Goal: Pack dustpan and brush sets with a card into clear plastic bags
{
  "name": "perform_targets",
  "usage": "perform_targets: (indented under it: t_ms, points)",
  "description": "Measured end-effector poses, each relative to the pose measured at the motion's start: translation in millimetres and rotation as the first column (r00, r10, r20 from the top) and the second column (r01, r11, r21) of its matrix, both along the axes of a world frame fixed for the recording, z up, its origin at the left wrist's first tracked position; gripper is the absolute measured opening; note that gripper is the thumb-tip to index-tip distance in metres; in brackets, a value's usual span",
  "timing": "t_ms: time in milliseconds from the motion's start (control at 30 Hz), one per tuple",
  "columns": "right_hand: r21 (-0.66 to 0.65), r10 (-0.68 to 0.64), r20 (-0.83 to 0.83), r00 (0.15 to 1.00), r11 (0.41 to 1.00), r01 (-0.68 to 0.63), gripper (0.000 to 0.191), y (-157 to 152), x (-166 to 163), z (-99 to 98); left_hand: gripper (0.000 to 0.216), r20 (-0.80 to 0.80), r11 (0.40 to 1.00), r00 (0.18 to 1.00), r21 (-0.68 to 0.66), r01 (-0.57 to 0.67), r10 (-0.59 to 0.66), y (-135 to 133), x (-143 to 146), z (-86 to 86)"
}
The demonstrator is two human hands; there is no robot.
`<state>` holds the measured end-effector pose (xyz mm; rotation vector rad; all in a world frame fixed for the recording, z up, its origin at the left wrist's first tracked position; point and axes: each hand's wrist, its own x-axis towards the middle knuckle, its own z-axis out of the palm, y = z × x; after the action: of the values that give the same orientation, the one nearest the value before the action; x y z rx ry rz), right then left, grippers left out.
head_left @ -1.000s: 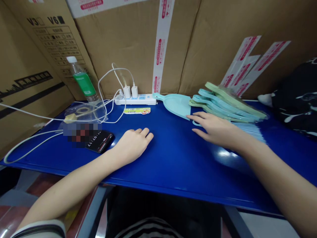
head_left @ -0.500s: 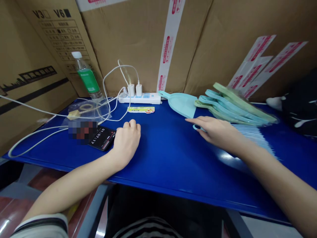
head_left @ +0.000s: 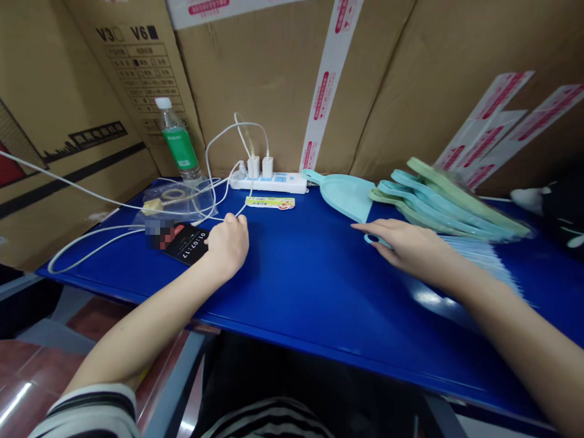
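My left hand is by the black phone, its fingers curled and a digit at the screen's right edge. The phone lies flat and reads 01:07:17. My right hand is around the handle of a light-blue hand brush, with the fingers over it and the thumb on the near side. The ring end of the handle shows between them. The brush's pale bristles extend right, beyond the hand. Behind it lies a light-blue dustpan, its handle pointing left.
Several blue and green dustpans in clear plastic are stacked at the right. A white power strip with chargers, a bottle, loose cables and a label strip lie along the blue table's back. Cardboard boxes wall the rear and left.
My left hand has moved left onto the phone's edge, where a digit now meets the screen. The whole view has shifted slightly. My right hand stays at the brush handle.
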<state>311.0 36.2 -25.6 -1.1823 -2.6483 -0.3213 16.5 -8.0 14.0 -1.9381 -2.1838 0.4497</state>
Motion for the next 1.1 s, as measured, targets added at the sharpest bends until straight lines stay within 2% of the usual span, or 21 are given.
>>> perform_targets:
  t_ms: [367, 733, 1100]
  points:
    - [0.014, -0.010, 0.030, 1.000, 1.000, 0.009, 0.045, -0.5, -1.6, 1.0, 0.041, -0.008, 1.000, 1.000, -0.009, -0.026, 0.026, 3.0, -5.9, 2.7]
    - [0.026, -0.014, 0.049, 0.999, 1.000, 0.013, 0.045, -1.7, -2.2, 2.3, 0.042, 0.003, 1.000, 1.000, -0.010, 0.019, -0.019, -1.3, 1.8, -0.8]
    - [0.023, -0.002, 0.059, 0.998, 1.000, 0.000, 0.045, -0.9, -1.8, 2.1, 0.037, -0.004, 1.000, 1.000, -0.017, 0.008, -0.008, -0.1, -4.0, 1.0]
